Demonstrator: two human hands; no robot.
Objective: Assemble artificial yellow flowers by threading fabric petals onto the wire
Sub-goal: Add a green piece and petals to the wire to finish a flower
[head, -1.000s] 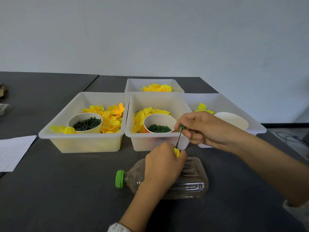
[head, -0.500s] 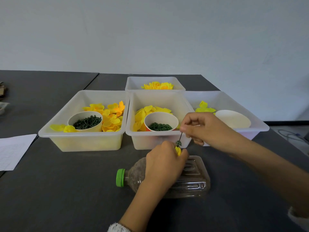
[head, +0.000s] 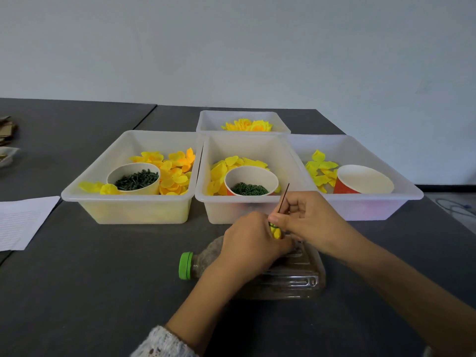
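Green ring slid down to the yellow petals

Since the earlier frame, the right hand [head: 306, 217] has dropped lower along the wire [head: 284, 197], so the wire's bare tip now sticks up above its fingers, and the green ring sits against the yellow petals [head: 275, 231]. Its fingers pinch the wire just above those petals. The left hand [head: 251, 242] is curled around the petal bundle from below, holding it over a clear plastic bottle [head: 296, 276] lying on the dark desk [head: 90, 279]. Behind the hands, the middle bin [head: 206, 199] holds loose petals and a red cup of green rings [head: 249, 188]; the left bin [head: 77, 199] holds petals and a cup of dark green pieces [head: 136, 180].
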